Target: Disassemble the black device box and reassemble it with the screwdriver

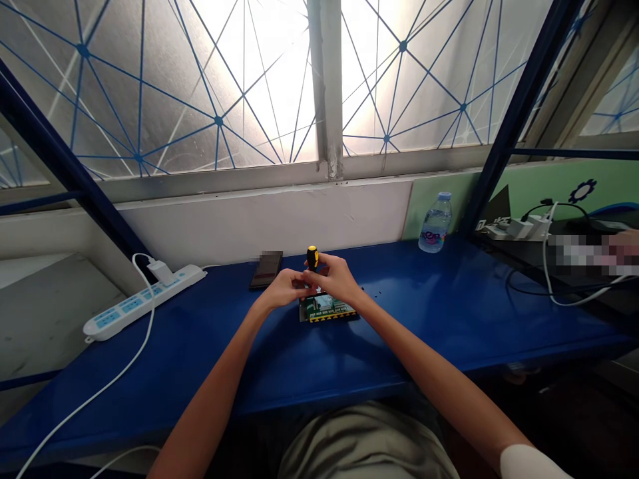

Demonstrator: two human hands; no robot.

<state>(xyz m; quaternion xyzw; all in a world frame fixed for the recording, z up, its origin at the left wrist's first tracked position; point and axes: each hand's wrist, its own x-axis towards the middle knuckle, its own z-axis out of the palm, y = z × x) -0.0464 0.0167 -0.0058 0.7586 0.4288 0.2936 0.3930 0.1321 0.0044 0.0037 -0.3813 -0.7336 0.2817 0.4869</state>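
Observation:
A screwdriver [312,259] with a yellow-and-black handle stands nearly upright over a green circuit board [329,307]. The board lies on the blue table and has a yellow-and-black striped front edge. From the right, my right hand [340,278] has its fingers closed around the screwdriver, just below the top of its handle. My left hand [283,287] meets it from the left, fingers pinched together low by the screwdriver, above the board's back left part. What the left fingertips pinch is too small to make out. Both hands cover the screwdriver's tip and the board's far side.
A dark phone [266,269] lies behind my left hand. On the left is a white power strip [144,303] with a plugged-in charger and cable. A water bottle [435,223] stands at the back right. Small dark bits [378,293] lie right of the board. Another person's hand [626,241] shows far right.

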